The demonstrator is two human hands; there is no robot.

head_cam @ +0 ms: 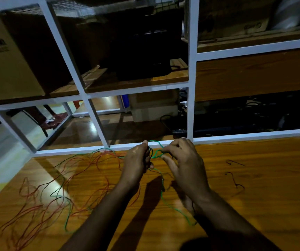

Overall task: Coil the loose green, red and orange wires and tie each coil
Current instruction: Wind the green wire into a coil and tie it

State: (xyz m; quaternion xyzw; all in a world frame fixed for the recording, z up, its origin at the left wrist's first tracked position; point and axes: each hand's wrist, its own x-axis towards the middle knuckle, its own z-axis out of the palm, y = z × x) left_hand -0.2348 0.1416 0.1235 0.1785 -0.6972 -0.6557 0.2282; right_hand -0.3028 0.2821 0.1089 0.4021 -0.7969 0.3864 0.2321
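A green wire (163,196) runs between both hands above the wooden table (254,196). My left hand (138,160) grips a few small loops of it in curled fingers. My right hand (180,156) pinches a short loop of the same green wire close beside the left. One green strand trails down under my right forearm, another runs left across the table. Loose red and orange wires (37,211) lie tangled with green strands on the table's left half.
A white metal shelf frame (191,87) rises along the table's far edge, with a cardboard box (4,66) and a black device (143,57) on its boards. Two short dark wire pieces (234,180) lie on the table at right.
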